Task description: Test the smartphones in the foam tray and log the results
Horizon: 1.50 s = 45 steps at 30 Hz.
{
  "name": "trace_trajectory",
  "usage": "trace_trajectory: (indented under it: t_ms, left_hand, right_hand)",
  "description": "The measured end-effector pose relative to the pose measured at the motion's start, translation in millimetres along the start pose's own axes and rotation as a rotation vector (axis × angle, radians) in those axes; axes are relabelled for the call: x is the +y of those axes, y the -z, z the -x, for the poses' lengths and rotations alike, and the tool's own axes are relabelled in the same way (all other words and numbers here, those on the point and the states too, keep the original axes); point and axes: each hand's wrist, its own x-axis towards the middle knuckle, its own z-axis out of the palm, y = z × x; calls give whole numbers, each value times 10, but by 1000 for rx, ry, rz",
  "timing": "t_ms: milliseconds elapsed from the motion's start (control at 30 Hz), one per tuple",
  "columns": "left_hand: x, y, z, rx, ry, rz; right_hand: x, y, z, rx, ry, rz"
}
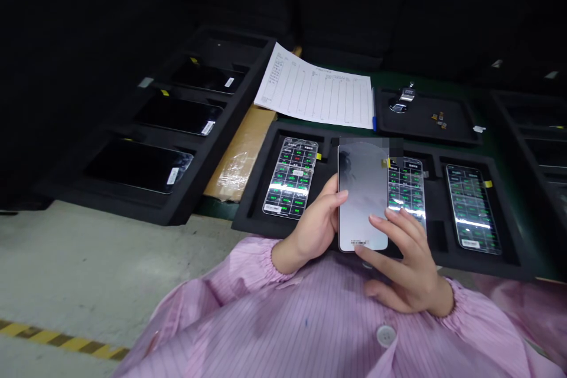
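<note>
A phone with a dark, reflective screen is held upright in front of me by both hands. My left hand grips its left edge, thumb on the screen's side. My right hand supports its right edge and bottom, with fingers curled against the glass. Behind the phone lies a black foam tray with three phones showing green test grids: one at the left, one partly hidden behind the held phone, one at the right. I wear pink striped sleeves.
A second black tray at the left holds three dark phones. A printed form lies behind the front tray. A small tray holds a metal tool and tiny parts. Another tray sits at the right edge. Grey floor shows below left.
</note>
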Motion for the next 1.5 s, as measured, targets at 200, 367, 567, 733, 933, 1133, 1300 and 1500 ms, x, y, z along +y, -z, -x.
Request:
trace_trajectory:
  t_ms: [200, 367, 567, 733, 933, 1133, 1300, 1500]
  left_hand:
    - [8, -5, -18, -13, -7, 22]
    - [7, -13, -25, -15, 2, 22]
    - [5, -12, -19, 2, 4, 18]
    - [5, -17, -13, -6, -13, 31]
    - [9, -15, -8, -22, -3, 46]
    - [14, -15, -4, -14, -5, 54]
    - [4, -6, -3, -4, 7, 62]
    - [0, 5, 1, -6, -4, 55]
  right_hand:
    - [-1, -13, 11, -42, -19, 26]
    - [-7, -17, 51, 16, -28, 34]
    - [-9, -21, 51, -3, -54, 32]
    - [-11, -24, 54, -16, -27, 40]
    - [-10, -26, 62, 38, -43, 33]
    - [-7, -21, 45, 26, -52, 22]
    - [-5, -17, 47, 38, -75, 38]
    - [38, 19, 58, 199, -265, -44]
